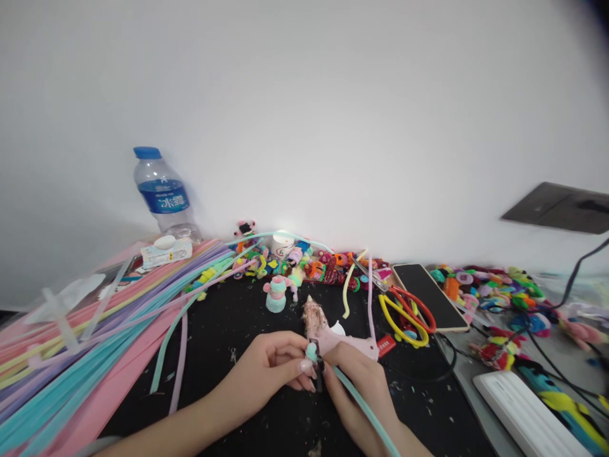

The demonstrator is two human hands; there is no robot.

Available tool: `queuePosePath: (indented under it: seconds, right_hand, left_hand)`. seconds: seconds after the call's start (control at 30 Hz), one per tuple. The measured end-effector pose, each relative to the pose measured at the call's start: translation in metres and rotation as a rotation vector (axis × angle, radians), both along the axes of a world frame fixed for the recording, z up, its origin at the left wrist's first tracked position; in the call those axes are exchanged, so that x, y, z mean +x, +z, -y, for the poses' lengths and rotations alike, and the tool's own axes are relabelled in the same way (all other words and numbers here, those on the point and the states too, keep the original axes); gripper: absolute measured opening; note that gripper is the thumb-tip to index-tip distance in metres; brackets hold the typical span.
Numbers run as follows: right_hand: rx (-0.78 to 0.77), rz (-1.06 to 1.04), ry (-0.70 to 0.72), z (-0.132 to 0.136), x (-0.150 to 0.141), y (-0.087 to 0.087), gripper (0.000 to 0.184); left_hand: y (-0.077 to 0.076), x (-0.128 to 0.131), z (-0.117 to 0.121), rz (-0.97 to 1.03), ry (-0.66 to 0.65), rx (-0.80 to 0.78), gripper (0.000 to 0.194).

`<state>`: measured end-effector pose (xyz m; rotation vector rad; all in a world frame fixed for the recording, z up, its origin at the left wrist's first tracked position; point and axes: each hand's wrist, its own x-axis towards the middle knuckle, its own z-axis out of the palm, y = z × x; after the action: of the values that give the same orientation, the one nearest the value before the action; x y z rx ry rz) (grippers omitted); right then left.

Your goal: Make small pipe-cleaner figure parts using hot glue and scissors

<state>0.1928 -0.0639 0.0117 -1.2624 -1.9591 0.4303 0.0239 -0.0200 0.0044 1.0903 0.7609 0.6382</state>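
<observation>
My left hand (pixel 280 365) pinches a small curled end of mint-green pipe cleaner (pixel 311 351) between thumb and fingertips. Close beside it, my right hand (pixel 356 387) has its fingers closed on the same pipe cleaner, whose long tail (pixel 366 409) passes over the hand to the bottom edge. A small dark part shows between the two hands, too unclear to name. Just beyond the fingers lies a pale pink hot glue gun (pixel 349 343) with a dirty brownish nozzle. Farther back stands a mint and pink pipe-cleaner figure (pixel 276 297).
Many pipe cleaners (pixel 118 336) lie fanned at left, near a water bottle (pixel 162 193). Scissors (pixel 408 317) with red and yellow handles and a phone (pixel 428 298) lie at right. Colourful fuzzy figures (pixel 323 270) line the wall. Cables (pixel 547 352) cross near a white power bank (pixel 518 409).
</observation>
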Motion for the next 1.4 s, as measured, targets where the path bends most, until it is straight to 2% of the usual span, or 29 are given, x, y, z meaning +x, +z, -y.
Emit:
queuePosePath:
  seconds: [0.1,0.2,0.33,0.47,0.83,0.97,1.13,1.3,1.4]
  right_hand:
    - [0.020,0.017,-0.022,0.000,0.000,0.002,0.022]
    - [0.058,0.030,0.003,-0.002,-0.001,0.004,0.022]
    - [0.068,0.050,0.082,-0.001,-0.002,0.002,0.022]
    - [0.043,0.051,0.072,0.001,-0.002,-0.002,0.022]
    - [-0.094,-0.101,0.109,-0.003,-0.003,0.008,0.027]
    - [-0.040,-0.089,0.075,-0.003,-0.003,0.007,0.026]
    - [-0.008,-0.010,0.134,-0.001,-0.002,0.003,0.023]
    - [-0.072,-0.026,0.190,0.000,-0.003,0.004,0.024]
    - [-0.117,-0.082,0.185,0.001,-0.005,0.007,0.027]
  left_hand:
    - [-0.002,0.000,0.000,-0.020,0.024,0.080,0.029]
    - [-0.002,-0.001,0.001,-0.016,0.024,0.119,0.022]
    - [-0.002,-0.001,0.002,-0.036,0.025,0.138,0.018]
    - [-0.003,0.000,0.002,0.004,0.009,0.132,0.020]
    - [0.000,0.000,0.002,0.206,-0.061,-0.131,0.021]
    - [-0.001,-0.002,0.000,0.054,-0.030,0.063,0.023]
    - [0.002,-0.006,-0.001,-0.137,-0.042,0.319,0.026]
    - [0.004,-0.007,0.001,-0.140,-0.112,0.335,0.030]
    - [0.002,-0.004,0.004,-0.047,-0.127,0.217,0.031]
